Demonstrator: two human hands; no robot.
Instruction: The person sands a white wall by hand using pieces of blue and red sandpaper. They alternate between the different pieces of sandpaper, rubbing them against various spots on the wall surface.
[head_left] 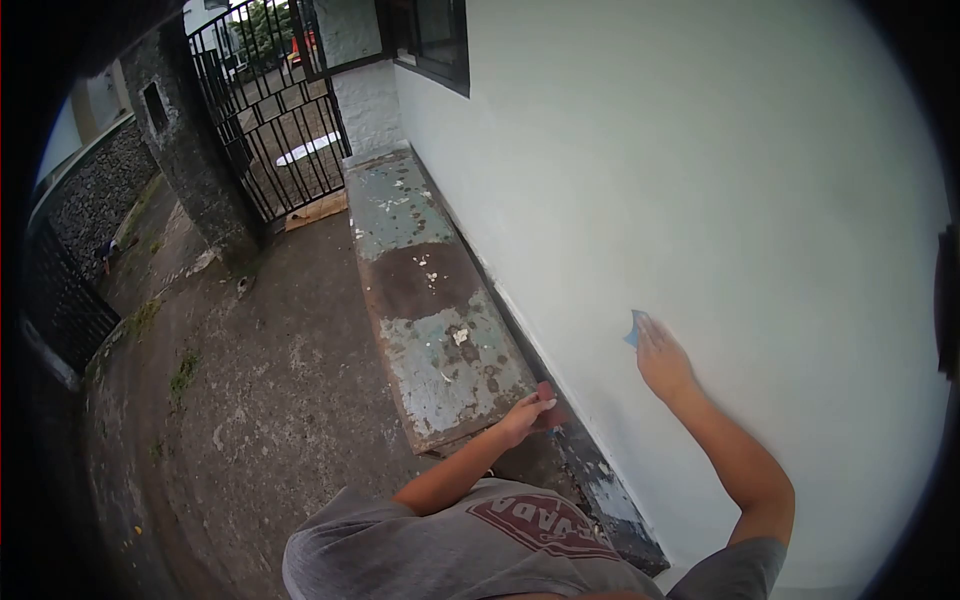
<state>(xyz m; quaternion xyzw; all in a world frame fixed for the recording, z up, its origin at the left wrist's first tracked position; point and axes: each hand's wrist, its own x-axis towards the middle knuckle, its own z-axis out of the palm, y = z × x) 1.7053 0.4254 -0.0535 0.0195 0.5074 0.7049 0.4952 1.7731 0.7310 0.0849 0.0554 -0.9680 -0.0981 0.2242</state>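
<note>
My right hand [660, 355] lies against the white wall [620, 180], its fingers pressed over a small blue sheet [634, 328] whose edge sticks out at the left of the fingers. Lower and to the left, my left hand [525, 418] is closed on a reddish-brown piece [549, 412], which looks like a folded sheet. That hand is just past the near end of the long weathered bench [440, 345], close to the foot of the wall. The palm side of my right hand is hidden.
A black metal gate [270, 120] stands beyond the bench, beside a concrete pillar [190, 150]. A dark-framed window [430, 45] is set in the wall. Rough concrete ground [280, 370] runs left of the bench. A stone wall [100, 185] is at the far left.
</note>
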